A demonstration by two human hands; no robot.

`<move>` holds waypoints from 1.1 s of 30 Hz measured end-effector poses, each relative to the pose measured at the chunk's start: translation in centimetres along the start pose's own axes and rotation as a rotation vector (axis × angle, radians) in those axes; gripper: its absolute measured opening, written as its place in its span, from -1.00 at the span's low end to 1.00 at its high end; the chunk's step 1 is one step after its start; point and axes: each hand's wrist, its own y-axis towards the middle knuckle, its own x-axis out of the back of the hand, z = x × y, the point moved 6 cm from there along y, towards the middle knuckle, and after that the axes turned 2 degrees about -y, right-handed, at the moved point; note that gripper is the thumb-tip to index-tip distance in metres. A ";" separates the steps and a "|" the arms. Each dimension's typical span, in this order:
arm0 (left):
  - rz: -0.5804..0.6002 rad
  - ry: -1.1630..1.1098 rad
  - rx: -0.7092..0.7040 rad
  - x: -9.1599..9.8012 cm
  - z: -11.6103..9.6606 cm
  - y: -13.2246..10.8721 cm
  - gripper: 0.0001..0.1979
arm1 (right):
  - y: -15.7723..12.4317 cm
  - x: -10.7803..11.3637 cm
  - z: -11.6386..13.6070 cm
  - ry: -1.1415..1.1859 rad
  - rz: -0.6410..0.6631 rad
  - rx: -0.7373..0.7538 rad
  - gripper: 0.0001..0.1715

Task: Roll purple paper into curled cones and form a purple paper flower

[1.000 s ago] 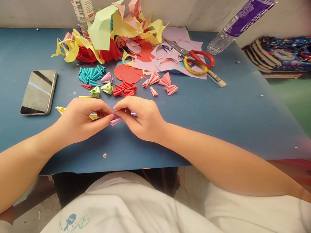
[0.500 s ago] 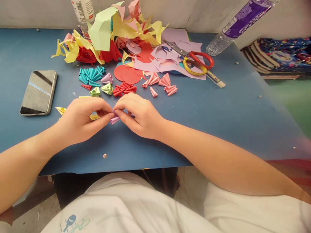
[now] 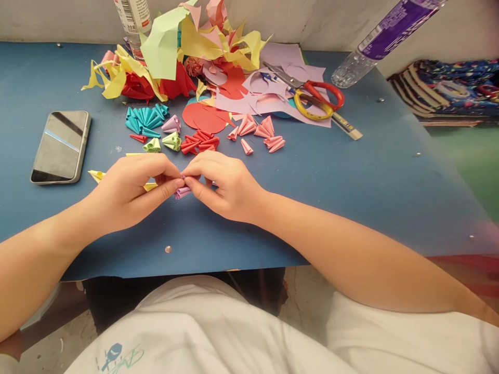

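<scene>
Between my fingertips is a small bunch of rolled purple paper cones [image 3: 182, 192], partly hidden by the thumbs. My left hand [image 3: 134, 192] pinches it from the left, while my right hand [image 3: 226, 184] grips it from the right, the fingertips meeting at its top. Yellow paper cones [image 3: 97, 176] lie under and beside my left hand. Just beyond the hands sit red cones [image 3: 200, 142], light green cones [image 3: 171, 141], a purple cone group [image 3: 171, 124] and teal cones [image 3: 146, 120]. Pink cones [image 3: 267, 127] lie farther right.
A phone [image 3: 61, 147] lies on the left of the blue table [image 3: 351, 176]. Paper scraps [image 3: 163, 49] are heaped at the back, with red paper circles [image 3: 206, 118] in front. Scissors [image 3: 312, 98] and a box cutter [image 3: 346, 127] rest near a tilted bottle [image 3: 384, 39].
The purple cones have turned slightly between my fingertips, so more of their rolled ends shows. Both hands stay in nearly the same place.
</scene>
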 end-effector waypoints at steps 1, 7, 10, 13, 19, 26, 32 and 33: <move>0.009 -0.041 0.042 0.0 0.1 0.0 -0.81 | 0.0 0.1 0.1 -0.009 -0.011 0.005 -0.80; 0.080 -0.540 0.312 -0.8 1.0 -0.4 -0.75 | 0.2 0.9 1.1 0.046 -0.154 0.064 -0.85; 0.143 -0.681 0.356 -1.3 1.2 -0.6 -0.72 | 0.2 1.1 1.7 0.047 -0.186 0.103 -0.87; 0.180 -0.687 0.382 -1.6 1.5 -0.7 -0.65 | 0.2 1.1 1.8 0.032 -0.161 0.086 -0.86; 0.197 -0.775 0.431 -1.8 2.0 -0.8 -0.65 | 0.1 1.0 1.6 0.049 -0.131 0.073 -0.90; 0.143 -0.849 0.509 -2.3 1.3 -1.3 -0.85 | 0.2 1.0 2.0 0.146 -0.176 0.139 -0.93; 0.217 -0.824 0.483 -2.8 0.8 -1.7 -0.91 | 0.3 1.0 2.3 0.163 -0.097 0.156 -0.89; 0.233 -0.833 0.482 -2.8 0.7 -1.8 -0.91 | 0.4 1.1 2.6 0.146 -0.083 0.169 -0.89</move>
